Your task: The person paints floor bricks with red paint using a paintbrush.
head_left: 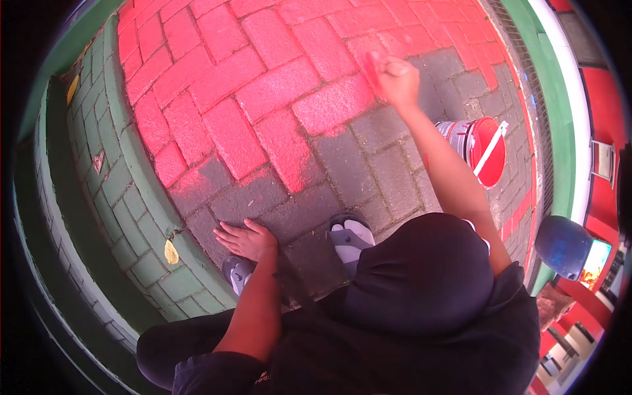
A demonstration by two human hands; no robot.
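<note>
My right hand (395, 78) is stretched out over the brick paving, closed around a red-smeared paintbrush (372, 67) whose tip touches the edge of the red-painted bricks (263, 85). My left hand (247, 239) lies flat, fingers spread, on the unpainted grey bricks (368, 164) near my feet. A bucket of red paint (486, 150) with a white stick across its top stands just right of my right forearm.
A green-painted brick kerb (141, 217) curves along the left, with a yellow leaf (171, 251) on it. My sandalled feet (350, 238) rest on the grey bricks. A metal drain grate (526, 72) and a green and white border run along the right.
</note>
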